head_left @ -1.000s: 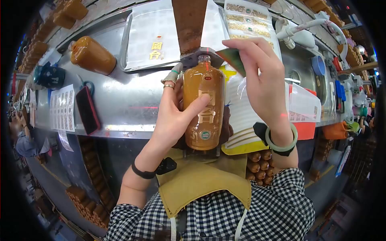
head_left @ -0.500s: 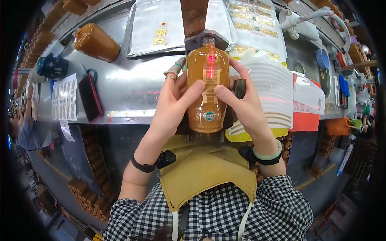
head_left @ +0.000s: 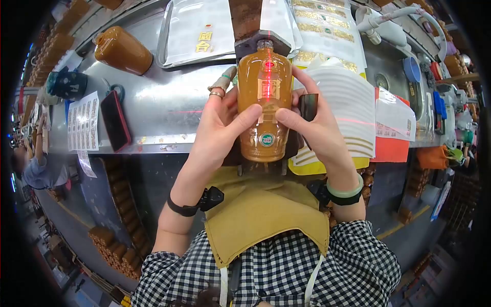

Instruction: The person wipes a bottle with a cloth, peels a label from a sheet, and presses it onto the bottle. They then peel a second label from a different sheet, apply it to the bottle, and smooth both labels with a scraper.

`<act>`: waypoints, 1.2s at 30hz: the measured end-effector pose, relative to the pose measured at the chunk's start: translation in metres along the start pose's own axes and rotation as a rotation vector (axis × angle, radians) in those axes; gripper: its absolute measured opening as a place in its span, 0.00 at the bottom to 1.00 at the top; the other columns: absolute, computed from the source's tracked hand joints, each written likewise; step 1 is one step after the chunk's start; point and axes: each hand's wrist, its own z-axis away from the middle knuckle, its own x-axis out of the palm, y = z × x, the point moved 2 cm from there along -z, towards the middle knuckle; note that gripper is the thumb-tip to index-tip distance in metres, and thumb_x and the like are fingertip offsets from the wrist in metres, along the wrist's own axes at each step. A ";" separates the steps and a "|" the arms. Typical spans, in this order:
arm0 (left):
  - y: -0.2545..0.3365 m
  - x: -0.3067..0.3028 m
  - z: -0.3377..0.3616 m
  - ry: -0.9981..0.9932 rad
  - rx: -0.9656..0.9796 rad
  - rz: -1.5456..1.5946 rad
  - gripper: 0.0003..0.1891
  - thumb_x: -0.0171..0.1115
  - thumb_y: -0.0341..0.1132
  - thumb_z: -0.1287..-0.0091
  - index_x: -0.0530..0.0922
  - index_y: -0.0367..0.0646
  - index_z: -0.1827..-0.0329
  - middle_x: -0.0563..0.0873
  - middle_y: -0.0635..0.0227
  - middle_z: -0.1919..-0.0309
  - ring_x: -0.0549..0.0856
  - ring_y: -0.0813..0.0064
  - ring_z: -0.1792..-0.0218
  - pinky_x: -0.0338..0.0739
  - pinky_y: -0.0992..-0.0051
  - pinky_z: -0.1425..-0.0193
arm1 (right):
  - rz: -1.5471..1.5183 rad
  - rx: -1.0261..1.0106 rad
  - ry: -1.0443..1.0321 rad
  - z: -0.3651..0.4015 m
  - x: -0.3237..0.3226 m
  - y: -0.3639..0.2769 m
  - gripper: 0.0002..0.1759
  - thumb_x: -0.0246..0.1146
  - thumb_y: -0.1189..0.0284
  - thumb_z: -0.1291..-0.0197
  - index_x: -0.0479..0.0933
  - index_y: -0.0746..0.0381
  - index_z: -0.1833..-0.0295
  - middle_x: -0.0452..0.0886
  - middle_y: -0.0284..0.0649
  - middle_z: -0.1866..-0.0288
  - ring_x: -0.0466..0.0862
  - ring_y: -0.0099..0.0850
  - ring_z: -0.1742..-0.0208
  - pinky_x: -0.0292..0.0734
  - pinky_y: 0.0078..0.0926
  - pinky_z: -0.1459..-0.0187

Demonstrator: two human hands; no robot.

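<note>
A glossy amber-brown bottle [head_left: 265,134] lies in front of me with its neck pointing away, its neck end against a dark metal holder [head_left: 250,42]. Gold characters, a red emblem and a round green emblem run down its face, and a red laser line falls along it. My left hand [head_left: 225,116] grips the left side, thumb on the front; one of its fingers wears a worn cover. On the other side my right hand [head_left: 316,122] holds the bottle, thumb pressed near the lower gold mark. A dark, flat, glossy piece [head_left: 308,107] is tucked between the right fingers.
Another brown bottle [head_left: 123,52] lies at the back left. A phone [head_left: 115,122], a sticker sheet [head_left: 83,123] and a dark teal jar [head_left: 66,85] sit left. Behind is a tray [head_left: 164,51] with gold-character sheets; curved white strips [head_left: 340,102] lie right, beside a red sheet [head_left: 391,146].
The bottle's lower end has tipped slightly away, and the upper gold character shows more plainly. Both hands keep their grip, thumbs nearly unmoved. A person at the far left has shifted.
</note>
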 end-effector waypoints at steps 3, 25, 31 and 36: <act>-0.002 -0.001 -0.001 0.041 -0.062 0.194 0.40 0.68 0.30 0.24 0.53 0.35 0.16 0.75 0.53 0.26 0.75 0.67 0.26 0.70 0.62 0.22 | -0.141 0.062 -0.019 0.000 -0.005 -0.004 0.48 0.76 0.72 0.36 0.59 0.62 0.15 0.75 0.27 0.57 0.79 0.19 0.52 0.75 0.20 0.46; -0.005 0.017 -0.001 0.042 0.097 -0.101 0.43 0.74 0.27 0.31 0.55 0.36 0.20 0.76 0.55 0.31 0.83 0.67 0.34 0.83 0.65 0.32 | 0.127 -0.592 0.201 -0.023 -0.007 -0.065 0.24 0.60 0.86 0.30 0.75 0.65 0.30 0.85 0.40 0.43 0.83 0.23 0.44 0.78 0.20 0.43; -0.005 0.021 0.003 0.088 0.069 -0.106 0.42 0.69 0.23 0.29 0.54 0.37 0.16 0.80 0.59 0.32 0.82 0.71 0.34 0.79 0.67 0.30 | 0.650 -0.913 0.100 -0.022 0.000 -0.088 0.19 0.65 0.89 0.36 0.85 0.65 0.42 0.89 0.39 0.46 0.87 0.28 0.46 0.81 0.25 0.42; -0.004 0.020 0.003 0.089 0.028 -0.066 0.41 0.68 0.23 0.28 0.53 0.37 0.16 0.80 0.59 0.33 0.83 0.72 0.35 0.81 0.67 0.31 | 0.822 -1.062 0.121 -0.020 0.010 -0.094 0.19 0.68 0.90 0.42 0.87 0.63 0.46 0.91 0.39 0.51 0.89 0.33 0.50 0.84 0.29 0.47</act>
